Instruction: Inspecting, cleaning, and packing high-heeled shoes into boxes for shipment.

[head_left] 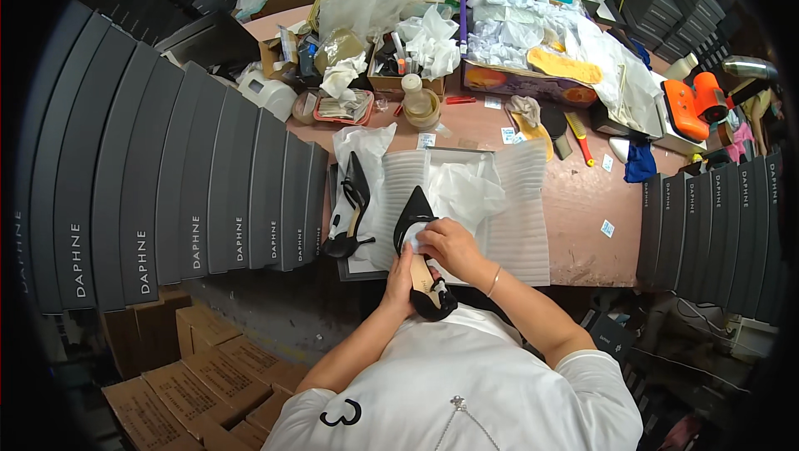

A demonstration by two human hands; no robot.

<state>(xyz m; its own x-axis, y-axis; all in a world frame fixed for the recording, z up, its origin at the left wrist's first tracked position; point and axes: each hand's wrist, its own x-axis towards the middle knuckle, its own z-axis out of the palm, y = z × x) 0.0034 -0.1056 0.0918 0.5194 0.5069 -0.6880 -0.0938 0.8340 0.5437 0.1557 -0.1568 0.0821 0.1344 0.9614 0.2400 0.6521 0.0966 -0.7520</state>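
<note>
Left hand (399, 284) fingers grip black heel (423, 264) underneath; right hand (449, 245) fingers pinch white cloth (414, 235) on top.

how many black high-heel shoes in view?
2. One black pointed high-heel shoe is held in both hands, left hand underneath, right hand pressing white paper on its toe. The other black heeled shoe lies on the white foam sheet to the left. More may be boxed.

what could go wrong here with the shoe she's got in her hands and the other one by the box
The black pointed heel is held off the table edge by the left hand, with the right hand pressing white paper into it; a slip could drop it to the floor. The second heel leans on the open box's left edge and might tip. The foam sheet overhangs the table.
</note>
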